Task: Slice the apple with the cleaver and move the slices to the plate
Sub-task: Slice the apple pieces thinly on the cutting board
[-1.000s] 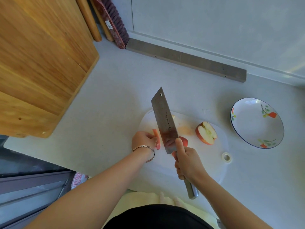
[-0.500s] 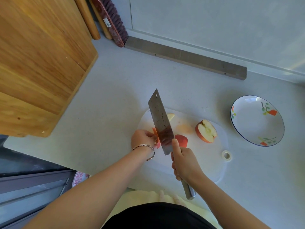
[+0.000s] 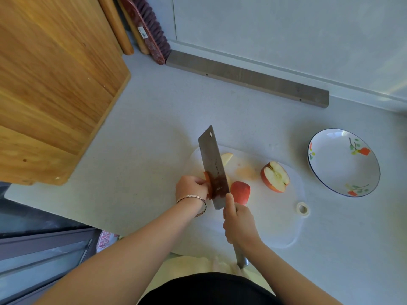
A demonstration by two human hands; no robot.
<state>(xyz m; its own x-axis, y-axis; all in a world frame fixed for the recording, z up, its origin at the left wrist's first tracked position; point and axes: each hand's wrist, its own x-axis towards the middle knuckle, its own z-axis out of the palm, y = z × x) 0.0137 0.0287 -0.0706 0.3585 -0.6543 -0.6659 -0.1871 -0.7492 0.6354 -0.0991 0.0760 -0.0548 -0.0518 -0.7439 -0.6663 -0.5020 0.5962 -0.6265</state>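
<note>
My right hand [image 3: 240, 223] grips the handle of the steel cleaver [image 3: 212, 166], whose blade stands on edge over the white cutting board [image 3: 275, 221]. My left hand [image 3: 191, 188] pinches a thin red apple piece [image 3: 207, 183] against the blade's left face. A red apple chunk [image 3: 240, 192] lies skin up just right of the blade. An apple half [image 3: 275, 176] rests cut face up further right. A pale slice [image 3: 226, 159] lies behind the blade. The flower-patterned plate [image 3: 326, 172] sits off the board at the right, with nothing on it.
A large wooden board [image 3: 55, 84] leans at the left over the grey counter [image 3: 143, 133]. A grey bar [image 3: 246, 79] runs along the back wall, with a brush [image 3: 149, 29] and wooden sticks in the corner. The board has a hanging ring [image 3: 302, 209].
The cleaver has shifted slightly left, uncovering more of the red chunk on its right and the pale slice behind it. My left hand still holds the thin piece.
</note>
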